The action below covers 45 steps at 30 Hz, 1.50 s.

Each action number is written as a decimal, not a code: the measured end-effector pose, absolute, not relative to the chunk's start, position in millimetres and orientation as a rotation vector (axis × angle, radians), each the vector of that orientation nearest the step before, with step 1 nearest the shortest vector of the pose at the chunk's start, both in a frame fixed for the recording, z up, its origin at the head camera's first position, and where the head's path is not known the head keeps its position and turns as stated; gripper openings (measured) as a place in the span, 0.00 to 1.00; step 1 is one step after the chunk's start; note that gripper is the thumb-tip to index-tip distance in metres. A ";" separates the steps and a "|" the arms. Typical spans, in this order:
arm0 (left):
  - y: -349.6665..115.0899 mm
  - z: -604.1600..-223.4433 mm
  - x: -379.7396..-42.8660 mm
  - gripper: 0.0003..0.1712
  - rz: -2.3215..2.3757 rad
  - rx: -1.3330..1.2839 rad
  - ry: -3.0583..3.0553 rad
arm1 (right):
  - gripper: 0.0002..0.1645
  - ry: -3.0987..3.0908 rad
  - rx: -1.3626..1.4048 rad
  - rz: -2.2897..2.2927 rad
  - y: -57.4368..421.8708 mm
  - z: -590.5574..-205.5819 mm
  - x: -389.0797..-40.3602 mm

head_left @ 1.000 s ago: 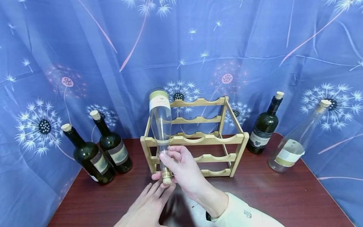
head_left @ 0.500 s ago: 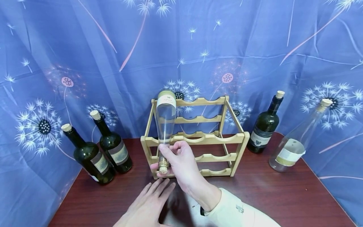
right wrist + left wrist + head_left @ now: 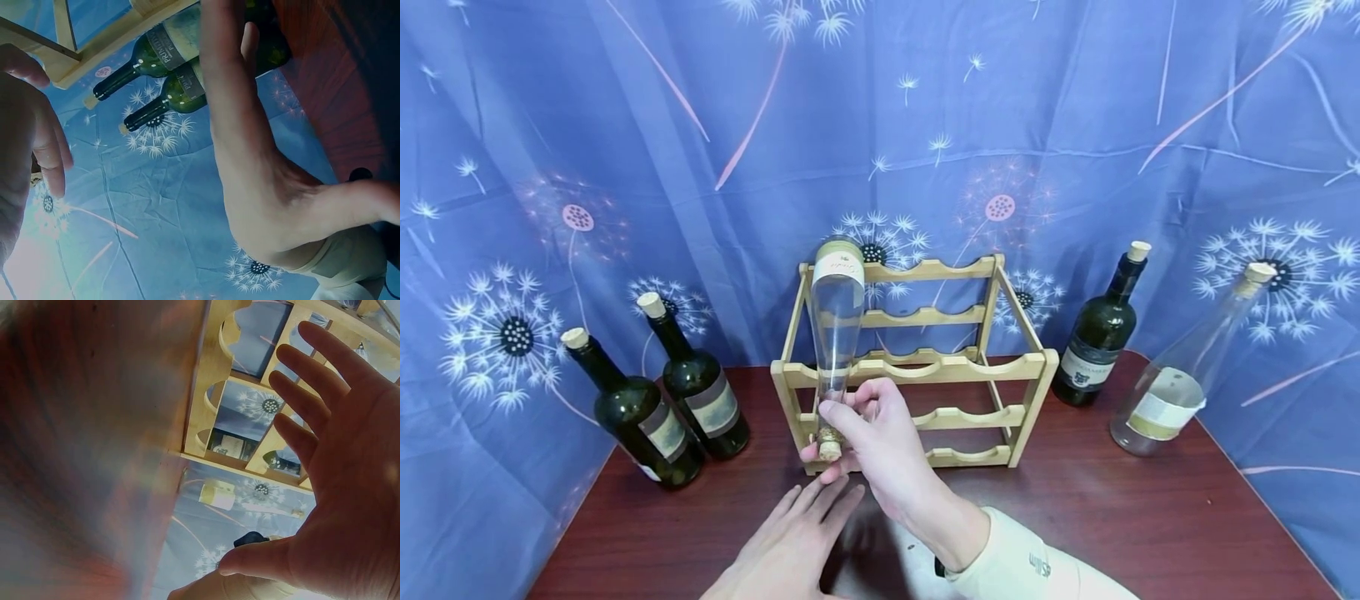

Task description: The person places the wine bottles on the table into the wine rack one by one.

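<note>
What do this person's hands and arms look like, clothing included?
Both the left hand and right hand are bare. The right sleeve is off-white with dark lettering; a black item, unclear what, shows at its cuff. The left sleeve looks pale too.

Partly covered bottle (image 3: pixel 837 321), blurred table (image 3: pixel 87 450)
The right hand (image 3: pixel 882 435) hides part of the neck; the head view's bottom edge crops the left hand (image 3: pixel 793 533); print on the sleeve (image 3: pixel 1026 550) is unclear.

blue curtain (image 3: pixel 760 192): white-and-pink dandelion print, creased | tabletop (image 3: pixel 1097 500): reddish-brown, wood-grained
</note>
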<state>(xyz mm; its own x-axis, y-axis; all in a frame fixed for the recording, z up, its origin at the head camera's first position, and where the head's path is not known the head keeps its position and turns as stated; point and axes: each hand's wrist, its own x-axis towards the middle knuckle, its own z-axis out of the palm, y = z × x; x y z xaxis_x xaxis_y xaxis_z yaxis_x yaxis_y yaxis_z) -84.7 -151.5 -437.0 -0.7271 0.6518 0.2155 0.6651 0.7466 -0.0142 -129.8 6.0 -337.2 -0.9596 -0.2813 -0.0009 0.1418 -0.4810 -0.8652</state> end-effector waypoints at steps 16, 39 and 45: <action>-152.3 -438.3 -84.0 0.65 -0.171 -1.045 -2.684 | 0.26 1.444 -0.220 -2.535 -1.0 -337.0 -134.7; -152.3 -439.0 -85.7 0.66 -0.131 -1.046 -2.715 | 0.27 1.543 -0.220 -2.526 0.7 -341.5 -134.8; -151.5 -436.6 -85.6 0.67 -0.119 -1.023 -2.781 | 0.29 1.604 -0.228 -2.471 8.3 -340.6 -130.8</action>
<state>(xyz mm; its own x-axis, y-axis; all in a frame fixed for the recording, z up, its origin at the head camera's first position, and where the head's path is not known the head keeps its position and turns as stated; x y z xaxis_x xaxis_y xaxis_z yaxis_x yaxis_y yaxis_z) -85.6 -151.5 -436.6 -0.7485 0.6349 0.1913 0.6489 0.7607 0.0145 -130.8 8.3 -340.6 -0.9707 -0.2387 0.0273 0.0723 -0.3984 -0.9144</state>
